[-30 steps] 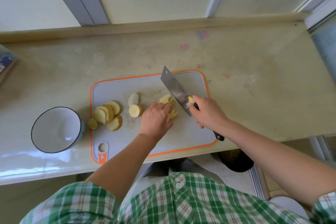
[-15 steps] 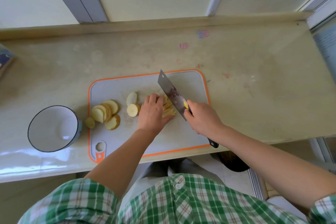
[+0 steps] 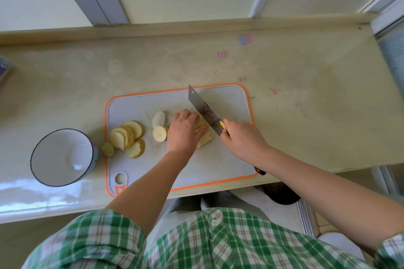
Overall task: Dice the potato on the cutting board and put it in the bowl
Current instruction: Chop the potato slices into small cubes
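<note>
Compared with one second ago, the wide steel cleaver (image 3: 205, 111) has been brought closer to the left hand (image 3: 183, 133), and the pale yellow potato strips (image 3: 205, 141) are now mostly covered by that hand. The strips lie near the middle of the grey plastic cutting board with the orange rim (image 3: 218, 164). They are pressed down by the left hand with fingers curled over them. This is probably done so that they do not slide and the fingertips are kept away from the edge. The black handle is gripped by the right hand (image 3: 240, 140) close to the blade, likely for more control. The blade is held across the strips; whether it touches the left knuckles cannot be told. A fan of round potato slices (image 3: 129, 134) and two thicker end pieces (image 3: 159, 118) wait toward the board's left edge. The white bowl with a dark rim (image 3: 52, 148) is placed on the beige counter (image 3: 306, 116) just beside that edge, so the dice can be moved over easily. Nothing is seen in it yet.
</note>
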`<state>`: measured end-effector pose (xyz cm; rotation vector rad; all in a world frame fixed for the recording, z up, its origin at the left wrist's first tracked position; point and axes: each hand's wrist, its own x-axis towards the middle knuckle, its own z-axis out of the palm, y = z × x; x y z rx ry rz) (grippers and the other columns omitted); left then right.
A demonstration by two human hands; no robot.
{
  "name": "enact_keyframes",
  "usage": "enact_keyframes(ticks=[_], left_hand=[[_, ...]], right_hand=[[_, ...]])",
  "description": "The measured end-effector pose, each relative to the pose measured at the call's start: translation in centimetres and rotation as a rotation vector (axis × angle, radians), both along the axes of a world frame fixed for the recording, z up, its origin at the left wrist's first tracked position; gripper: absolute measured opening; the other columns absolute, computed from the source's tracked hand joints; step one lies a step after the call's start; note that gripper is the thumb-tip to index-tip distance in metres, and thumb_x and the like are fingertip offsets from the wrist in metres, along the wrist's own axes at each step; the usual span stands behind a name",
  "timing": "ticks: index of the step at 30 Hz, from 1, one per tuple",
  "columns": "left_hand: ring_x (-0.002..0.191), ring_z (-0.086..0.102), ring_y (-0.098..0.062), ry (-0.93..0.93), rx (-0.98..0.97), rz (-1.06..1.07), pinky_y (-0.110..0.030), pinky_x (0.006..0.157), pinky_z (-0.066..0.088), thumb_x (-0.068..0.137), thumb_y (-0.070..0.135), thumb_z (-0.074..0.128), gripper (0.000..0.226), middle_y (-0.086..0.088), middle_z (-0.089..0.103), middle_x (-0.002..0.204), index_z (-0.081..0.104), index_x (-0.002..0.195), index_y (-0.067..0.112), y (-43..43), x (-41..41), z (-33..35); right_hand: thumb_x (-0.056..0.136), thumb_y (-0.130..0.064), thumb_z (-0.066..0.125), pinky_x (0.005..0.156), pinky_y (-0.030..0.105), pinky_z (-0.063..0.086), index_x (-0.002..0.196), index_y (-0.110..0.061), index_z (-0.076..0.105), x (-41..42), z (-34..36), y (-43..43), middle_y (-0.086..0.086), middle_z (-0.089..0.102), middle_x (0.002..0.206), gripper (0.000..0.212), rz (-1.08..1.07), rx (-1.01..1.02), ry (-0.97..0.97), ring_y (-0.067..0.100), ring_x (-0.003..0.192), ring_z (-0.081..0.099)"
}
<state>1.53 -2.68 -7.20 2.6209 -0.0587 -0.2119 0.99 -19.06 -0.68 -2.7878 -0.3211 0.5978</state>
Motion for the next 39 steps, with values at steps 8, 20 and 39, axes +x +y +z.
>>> enact_keyframes(ticks=[8,20,39], left_hand=[[0.094,0.050,-0.027,0.038,-0.053,0.025,-0.033,0.080,0.041,0.080,0.029,0.074,0.037,-0.006,0.060,0.102,0.067,0.112,0.013,0.0,0.6,0.2],[0.097,0.049,-0.026,0.069,-0.076,0.028,-0.032,0.080,0.041,0.079,0.029,0.076,0.039,-0.005,0.058,0.104,0.065,0.113,0.013,0.1,0.7,0.5],[0.103,0.047,-0.029,0.050,0.018,-0.039,-0.037,0.087,0.043,0.073,0.037,0.078,0.057,-0.009,0.053,0.111,0.059,0.119,0.008,0.5,-1.2,0.4]], right_hand=[[0.094,-0.015,0.037,0.055,0.034,0.026,0.081,-0.011,0.034,-0.6,-1.1,0.7,0.000,0.033,0.059,0.014,-0.023,0.046,0.065,0.031,0.063,0.038],[0.095,-0.016,0.040,0.052,0.033,0.026,0.085,-0.014,0.039,-1.9,-2.8,0.4,-0.003,0.034,0.053,0.011,-0.099,0.114,0.007,0.026,0.053,0.039],[0.093,-0.016,0.036,0.058,0.038,0.046,0.082,-0.012,0.036,-1.1,0.5,1.8,0.006,0.046,0.065,0.012,-0.082,0.042,0.096,0.032,0.055,0.048]])
